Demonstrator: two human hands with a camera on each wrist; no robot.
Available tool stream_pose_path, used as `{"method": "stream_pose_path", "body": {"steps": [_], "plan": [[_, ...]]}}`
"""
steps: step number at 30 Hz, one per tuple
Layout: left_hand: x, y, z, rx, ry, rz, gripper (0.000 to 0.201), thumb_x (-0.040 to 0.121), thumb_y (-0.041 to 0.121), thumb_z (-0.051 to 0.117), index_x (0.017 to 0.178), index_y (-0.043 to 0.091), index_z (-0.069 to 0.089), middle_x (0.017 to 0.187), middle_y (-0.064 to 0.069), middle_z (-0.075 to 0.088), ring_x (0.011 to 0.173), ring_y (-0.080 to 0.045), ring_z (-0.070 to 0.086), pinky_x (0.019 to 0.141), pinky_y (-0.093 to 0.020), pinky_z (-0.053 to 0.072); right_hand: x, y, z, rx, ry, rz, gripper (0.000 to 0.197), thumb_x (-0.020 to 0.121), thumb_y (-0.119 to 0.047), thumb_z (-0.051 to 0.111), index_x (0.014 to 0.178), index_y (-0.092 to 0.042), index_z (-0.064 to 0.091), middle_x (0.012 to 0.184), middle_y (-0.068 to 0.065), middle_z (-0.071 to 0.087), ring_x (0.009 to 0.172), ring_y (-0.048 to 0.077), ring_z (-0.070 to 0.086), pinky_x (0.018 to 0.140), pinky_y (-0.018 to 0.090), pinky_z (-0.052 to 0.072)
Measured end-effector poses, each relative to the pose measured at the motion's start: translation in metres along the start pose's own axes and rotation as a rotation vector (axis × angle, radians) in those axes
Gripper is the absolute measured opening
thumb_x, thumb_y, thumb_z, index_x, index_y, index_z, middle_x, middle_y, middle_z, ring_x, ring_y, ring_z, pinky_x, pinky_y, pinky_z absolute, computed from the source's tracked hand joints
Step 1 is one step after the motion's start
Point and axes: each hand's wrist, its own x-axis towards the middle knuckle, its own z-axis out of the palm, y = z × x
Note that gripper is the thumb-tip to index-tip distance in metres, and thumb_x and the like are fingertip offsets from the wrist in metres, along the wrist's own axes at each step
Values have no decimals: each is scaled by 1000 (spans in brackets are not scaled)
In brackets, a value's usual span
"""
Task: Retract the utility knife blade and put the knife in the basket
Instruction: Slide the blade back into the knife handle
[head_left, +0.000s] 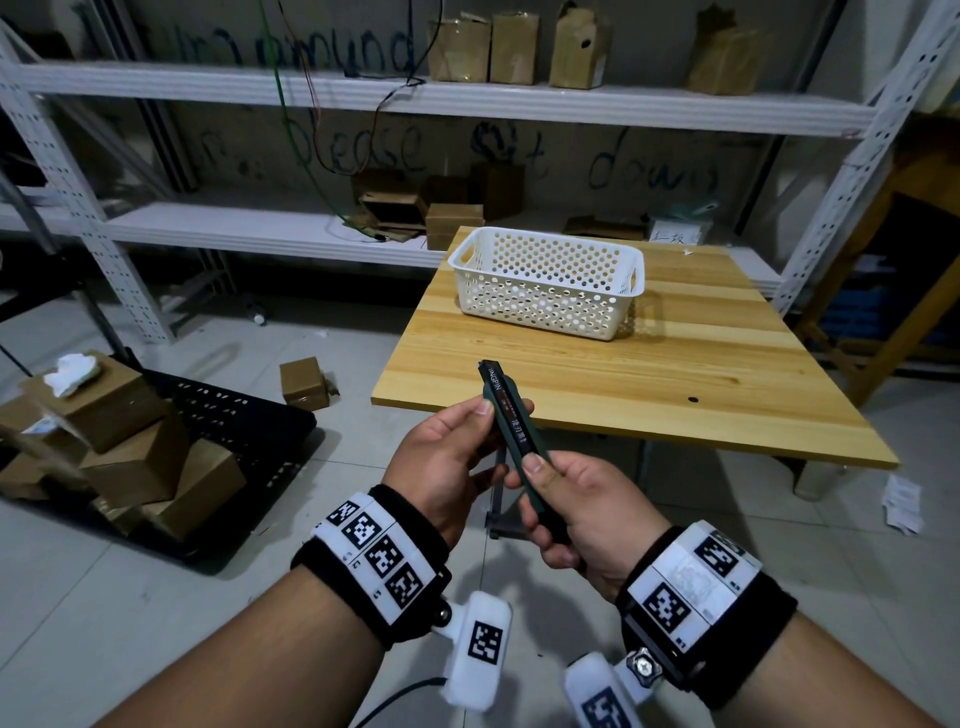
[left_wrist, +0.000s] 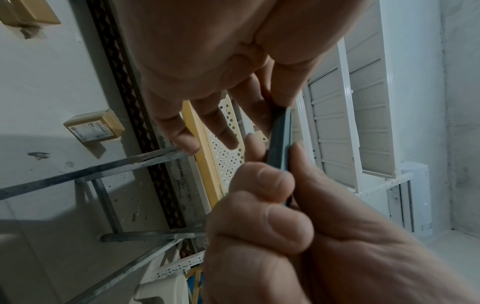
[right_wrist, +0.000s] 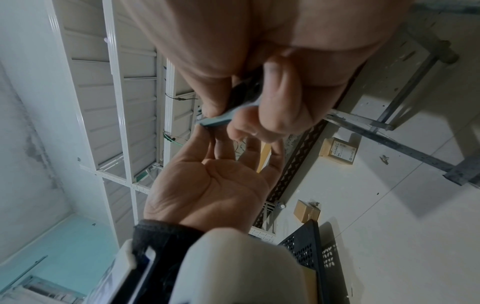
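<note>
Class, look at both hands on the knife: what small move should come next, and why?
Probably let the left hand release and have the right hand carry the knife forward to the basket. No blade shows past the knife's tip in the head view, so it looks retracted, and the basket sits open on the table beyond the hands.

"INGPIN" on the utility knife; seemingly "please sit down" scrawled on the back wall.
</note>
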Motion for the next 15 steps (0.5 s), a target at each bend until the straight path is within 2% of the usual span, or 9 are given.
{"method": "stream_pose_path", "body": {"steps": [3, 8, 15], "plan": [[0, 0, 1, -5, 10, -1, 24, 108, 20, 54, 118, 12, 73, 125, -11, 80, 105, -21, 72, 92, -48, 43, 0, 0, 0, 2, -1, 3, 27, 103, -26, 49, 95, -4, 63, 61, 9, 53, 46, 16, 44, 35, 21, 28], [-1, 2, 2, -44, 11, -12, 23, 108, 19, 53, 115, 11, 73, 125, -13, 80, 94, -17, 76, 73, -37, 50, 1, 0, 0, 16, -15, 10, 25, 103, -23, 49, 98, -4, 63, 63, 9, 54, 47, 16, 44, 35, 21, 29], [-1, 2, 3, -50, 5, -10, 23, 108, 18, 52, 116, 10, 72, 123, -12, 81, 93, -16, 77, 71, -35, 52, 2, 1, -2, 23, -18, 13, 25, 103, -23, 50, 101, -2, 63, 63, 9, 54, 48, 17, 45, 35, 20, 29]]}}
